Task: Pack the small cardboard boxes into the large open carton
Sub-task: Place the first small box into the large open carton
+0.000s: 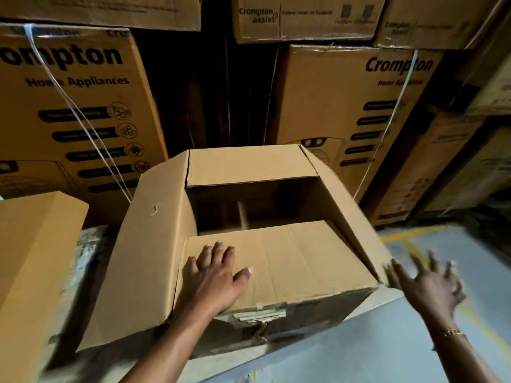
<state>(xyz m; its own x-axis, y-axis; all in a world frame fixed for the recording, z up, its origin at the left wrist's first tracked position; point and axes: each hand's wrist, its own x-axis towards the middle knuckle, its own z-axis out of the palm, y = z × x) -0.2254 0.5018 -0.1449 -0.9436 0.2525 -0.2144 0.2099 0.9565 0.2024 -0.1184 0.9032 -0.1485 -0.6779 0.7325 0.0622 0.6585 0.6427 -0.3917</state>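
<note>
From the head camera, the large open carton (249, 230) sat straight ahead of the person on the floor (387, 341), its long axis running left to right. Its near flap (290, 261) was folded inward over the opening, the far flap (249, 164) likewise, and the left flap (154, 239) and right flap (351, 211) splayed outward. Between the two folded flaps the inside showed dark, and I could not tell whether any small boxes lay in it; none was clearly in view elsewhere.

The left hand (214, 275) was the nearer one to the carton: it lay palm-down on the near flap, fingers (218, 250) spread flat and pointing away from the person, gripping nothing. The right hand (431, 283) was blurred, just beside the carton's near right corner, its fingers (414, 261) splayed wide and empty; whether they touched the right flap's edge could not be told.

A plain carton (36, 258) stood to the left, and printed, strapped cartons (345, 106) were stacked behind.
</note>
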